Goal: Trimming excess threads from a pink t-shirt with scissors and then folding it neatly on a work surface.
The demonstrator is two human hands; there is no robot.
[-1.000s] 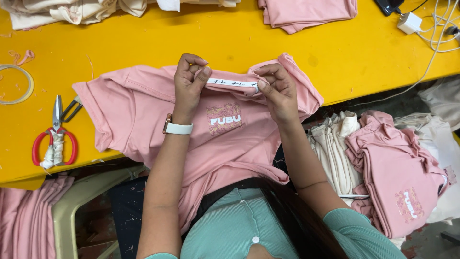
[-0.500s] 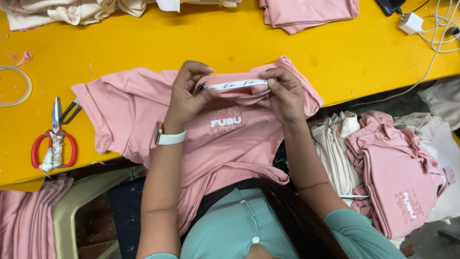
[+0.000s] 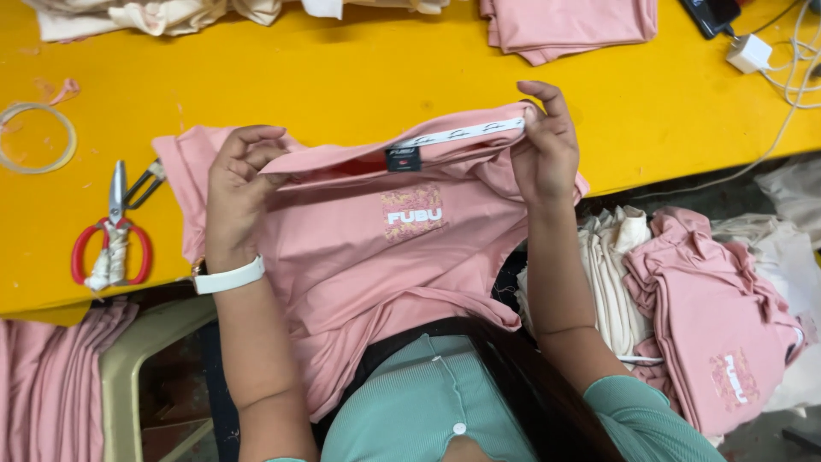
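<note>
A pink T-shirt (image 3: 385,265) with a small chest print lies across the near edge of the yellow table (image 3: 342,77) and hangs down toward my lap. My left hand (image 3: 235,184) pinches the shirt's left shoulder near the collar. My right hand (image 3: 543,145) grips the right end of the neckline and stretches it open, so the white neck tape (image 3: 462,134) and a small dark label (image 3: 402,158) show inside the collar. A white band sits on my left wrist.
Red-handled scissors (image 3: 111,235) lie on the table to the left, beside a ring of tape (image 3: 38,137). Folded pink shirts (image 3: 569,21) and cream garments (image 3: 162,13) lie at the far edge. A white charger with cables (image 3: 753,51) is far right. Piles of shirts (image 3: 710,316) sit lower right.
My hands have spread apart along the collar, the left hand moving left to the shoulder. The neckline is now stretched open, showing the label inside.
</note>
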